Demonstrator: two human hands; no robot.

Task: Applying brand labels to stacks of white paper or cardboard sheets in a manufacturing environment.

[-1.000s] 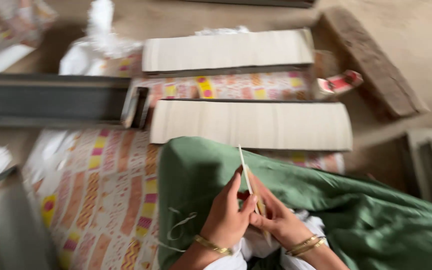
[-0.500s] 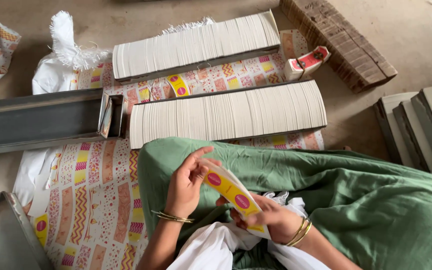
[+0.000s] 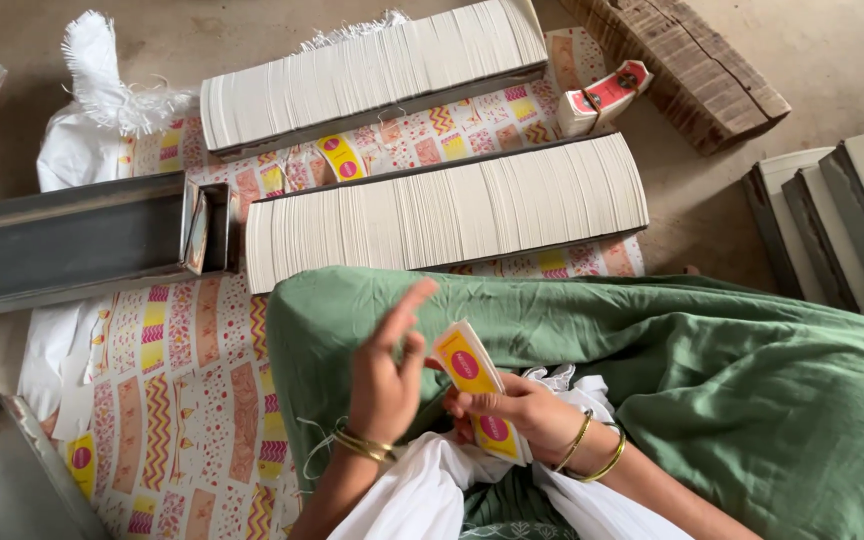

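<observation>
A yellow card (image 3: 469, 365) is pinched in the right hand (image 3: 512, 415), just beside the left hand (image 3: 384, 375), which is raised with fingers spread and empty. Two long rows of stacked white cards (image 3: 442, 215) are laid beyond the hands on the floor.

Single head camera, looking steeply down, close over lap; floor with patterned sheet (image 3: 182, 400) beyond.

yellow flat carton (image 3: 472, 385) in right hand (image 3: 522, 415)
</observation>
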